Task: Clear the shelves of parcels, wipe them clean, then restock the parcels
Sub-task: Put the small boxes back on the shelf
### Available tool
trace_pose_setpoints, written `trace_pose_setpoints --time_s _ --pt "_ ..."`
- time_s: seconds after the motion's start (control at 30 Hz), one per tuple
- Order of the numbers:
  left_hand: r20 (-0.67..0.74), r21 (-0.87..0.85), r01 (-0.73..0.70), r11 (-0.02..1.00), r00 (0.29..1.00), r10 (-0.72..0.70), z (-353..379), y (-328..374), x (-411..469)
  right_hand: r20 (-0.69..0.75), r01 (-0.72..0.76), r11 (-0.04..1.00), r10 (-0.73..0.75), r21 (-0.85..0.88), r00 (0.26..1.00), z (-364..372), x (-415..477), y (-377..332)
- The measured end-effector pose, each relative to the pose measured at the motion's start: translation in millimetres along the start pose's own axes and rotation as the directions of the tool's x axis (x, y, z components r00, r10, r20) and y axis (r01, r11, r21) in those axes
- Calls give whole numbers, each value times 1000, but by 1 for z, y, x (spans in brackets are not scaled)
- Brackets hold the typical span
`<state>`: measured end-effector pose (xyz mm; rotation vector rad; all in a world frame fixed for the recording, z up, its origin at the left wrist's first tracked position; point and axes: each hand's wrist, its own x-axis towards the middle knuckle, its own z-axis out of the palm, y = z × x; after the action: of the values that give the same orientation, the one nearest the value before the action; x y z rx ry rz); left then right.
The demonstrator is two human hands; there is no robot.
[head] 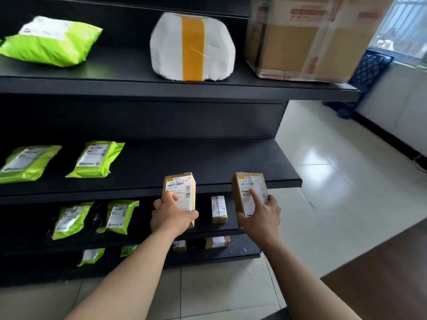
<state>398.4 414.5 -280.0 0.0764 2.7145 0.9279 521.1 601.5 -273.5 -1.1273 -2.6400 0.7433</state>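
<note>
My left hand grips a small brown labelled box upright, just in front of the edge of the second black shelf. A second brown labelled box is held the same way by my right hand, index finger lying across its label. Both boxes hover at that shelf's front edge, right of centre. Two green mailer bags lie on the left of this shelf.
The top shelf holds a green bag, a white parcel with orange tape and a large cardboard box. Lower shelves carry green bags and small boxes. White tiled floor and a blue crate lie to the right.
</note>
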Motion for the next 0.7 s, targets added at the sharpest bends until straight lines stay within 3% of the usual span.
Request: trace_pose_setpoints --time_s 0.7 --pt "-120 81 120 989 987 -110 6 66 206 98 155 982 -145 -105 985 46 212 -49"
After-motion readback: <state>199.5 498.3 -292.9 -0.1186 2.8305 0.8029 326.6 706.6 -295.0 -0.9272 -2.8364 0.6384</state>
